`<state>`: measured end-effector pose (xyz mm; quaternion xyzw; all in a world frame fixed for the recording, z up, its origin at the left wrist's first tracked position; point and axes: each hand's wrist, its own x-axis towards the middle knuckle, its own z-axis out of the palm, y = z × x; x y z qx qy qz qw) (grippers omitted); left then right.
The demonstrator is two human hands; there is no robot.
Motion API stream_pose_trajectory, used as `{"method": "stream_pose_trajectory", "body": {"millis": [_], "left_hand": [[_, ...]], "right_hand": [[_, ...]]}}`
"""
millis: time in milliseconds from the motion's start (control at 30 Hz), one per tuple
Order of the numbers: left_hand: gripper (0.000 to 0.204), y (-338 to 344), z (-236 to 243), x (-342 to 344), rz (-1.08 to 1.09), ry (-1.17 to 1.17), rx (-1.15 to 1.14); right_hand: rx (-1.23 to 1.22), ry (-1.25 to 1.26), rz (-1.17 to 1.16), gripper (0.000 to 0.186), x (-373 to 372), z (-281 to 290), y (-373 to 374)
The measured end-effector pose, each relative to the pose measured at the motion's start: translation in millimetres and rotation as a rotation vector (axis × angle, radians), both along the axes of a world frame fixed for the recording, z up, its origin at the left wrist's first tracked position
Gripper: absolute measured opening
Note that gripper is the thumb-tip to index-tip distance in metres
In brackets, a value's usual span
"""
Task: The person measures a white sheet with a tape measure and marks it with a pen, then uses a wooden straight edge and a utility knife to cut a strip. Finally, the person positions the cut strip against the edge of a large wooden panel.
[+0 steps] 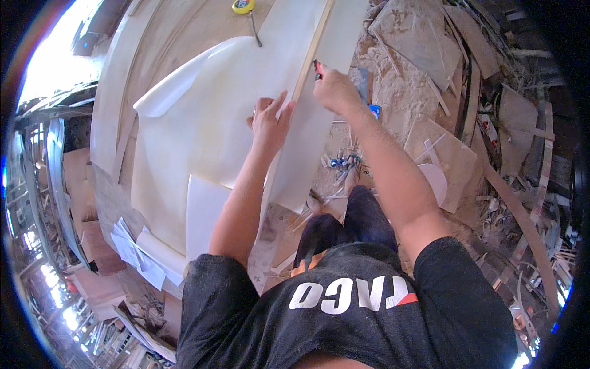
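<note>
A large white flexible sheet (215,117) lies over the workbench, its left edge curling up. Along it runs a narrow wooden strip (312,55), pointing away from me. My left hand (268,123) rests on the sheet beside the near end of the strip, fingers stretched and apart, with the fingertips by its edge. Just right of the strip, my right hand (337,91) is closed around a red-and-black utility knife (318,70), held low over the sheet. Its blade tip is too small to make out.
A yellow tape measure (243,6) lies at the far edge of the sheet. Loose papers (136,253) sit at the bench's near left. Right of the bench, dusty board offcuts (418,40) and a white disc (432,183) litter the floor. My feet stand among scraps.
</note>
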<state>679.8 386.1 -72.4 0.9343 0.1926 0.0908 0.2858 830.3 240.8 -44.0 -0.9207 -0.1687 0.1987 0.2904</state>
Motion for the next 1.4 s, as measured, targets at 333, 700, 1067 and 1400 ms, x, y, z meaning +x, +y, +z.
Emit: {"method": "stream_pose_trajectory", "body": {"millis": [333, 700, 1067, 1400], "left_hand": [[0.029, 6, -18, -123, -0.08, -0.039, -0.084], [0.026, 8, -25, -124, -0.072, -0.101, -0.169], [0.028, 10, -37, -124, -0.069, -0.123, -0.184], [0.029, 12, -48, -123, -0.049, -0.135, -0.197]], "right_hand": [[-0.01, -0.093, -0.046, 0.048, -16, -5, 16], [-0.011, -0.067, -0.111, 0.047, -87, -7, 22], [0.041, 0.044, -0.116, 0.058, -207, 6, 21], [0.069, 0.151, -0.097, 0.057, -299, 18, 16]]}}
